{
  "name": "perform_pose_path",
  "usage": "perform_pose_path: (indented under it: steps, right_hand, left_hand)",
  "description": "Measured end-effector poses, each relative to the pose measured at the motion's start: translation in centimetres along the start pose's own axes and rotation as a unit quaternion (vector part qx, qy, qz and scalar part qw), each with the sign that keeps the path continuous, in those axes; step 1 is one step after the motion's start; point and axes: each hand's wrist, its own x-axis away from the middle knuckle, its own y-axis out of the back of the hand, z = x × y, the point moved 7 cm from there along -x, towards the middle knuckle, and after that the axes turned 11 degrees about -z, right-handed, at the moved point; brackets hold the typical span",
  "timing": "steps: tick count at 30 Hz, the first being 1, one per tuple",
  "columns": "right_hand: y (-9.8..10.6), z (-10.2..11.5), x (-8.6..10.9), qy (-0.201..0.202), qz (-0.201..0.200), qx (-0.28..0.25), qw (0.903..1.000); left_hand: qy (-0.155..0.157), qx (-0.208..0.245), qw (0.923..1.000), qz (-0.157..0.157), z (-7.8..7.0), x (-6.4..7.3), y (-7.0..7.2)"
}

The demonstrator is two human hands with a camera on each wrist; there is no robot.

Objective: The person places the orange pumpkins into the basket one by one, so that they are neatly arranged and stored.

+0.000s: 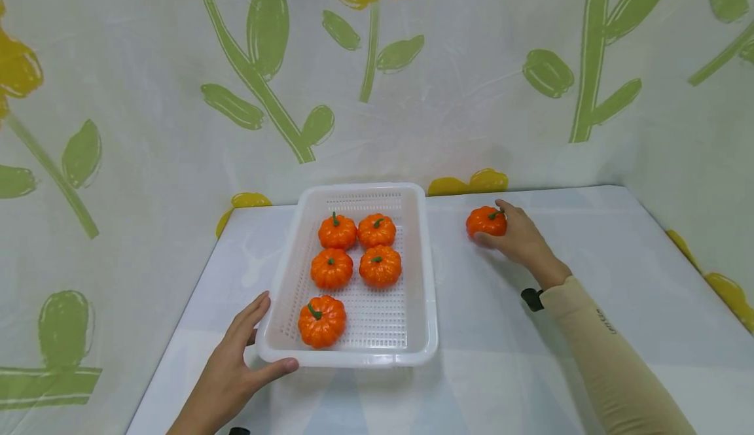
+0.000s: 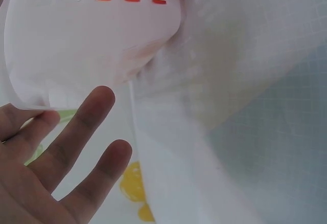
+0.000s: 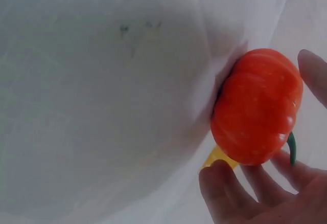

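Note:
A white plastic basket [image 1: 429, 291] stands on the table with several small orange pumpkins, among them one pumpkin [image 1: 321, 322] in its near left corner. My left hand [image 1: 230, 356] is at that corner, thumb along the near rim and fingers spread beside the left wall. In the left wrist view two fingertips [image 2: 49, 117] meet the rim, while two straighter fingers stand off it. To the right of the basket, my right hand [image 1: 521, 239] reaches around another pumpkin [image 1: 484, 221] with a green stem. The right wrist view shows that pumpkin [image 3: 258, 106] between spread thumb and fingers, with a gap at the thumb.
A white cloth covers the table [image 1: 471, 369]. Behind it hangs a pale curtain [image 1: 448, 114] printed with yellow flowers and green leaves, which also runs down both sides. The right forearm sleeve [image 1: 612, 356] crosses the table's right part.

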Motion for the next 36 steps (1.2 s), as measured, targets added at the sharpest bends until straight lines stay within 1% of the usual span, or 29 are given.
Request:
perform_pose_path:
  steps: [6,10,19,25,36]
  right_hand:
    - [-0.1,0.0,0.2,0.009,-0.024,-0.009,0.9996]
    - [-0.1,-0.2,0.4,0.005,-0.033,-0.014,0.9993]
    - [-0.3,-0.4,1.1,-0.008,-0.027,-0.022,0.9994]
    - [-0.6,-0.5,1.5,-0.01,-0.025,-0.026,0.9993]
    - [-0.7,-0.3,2.1,-0.001,-0.037,-0.028,0.9989]
  left_hand:
    - [-0.002,0.0,1.0,-0.003,0.1,0.1,0.1]
    - [0.004,0.002,1.0,-0.005,0.1,0.0,0.0]
    - [0.017,0.006,0.9998,-0.002,0.1,-0.1,-0.2]
    - [0.026,0.005,0.9997,-0.001,0.2,-0.1,-0.2]
    - [0.026,0.008,0.9996,-0.001,0.3,-0.1,-0.2]
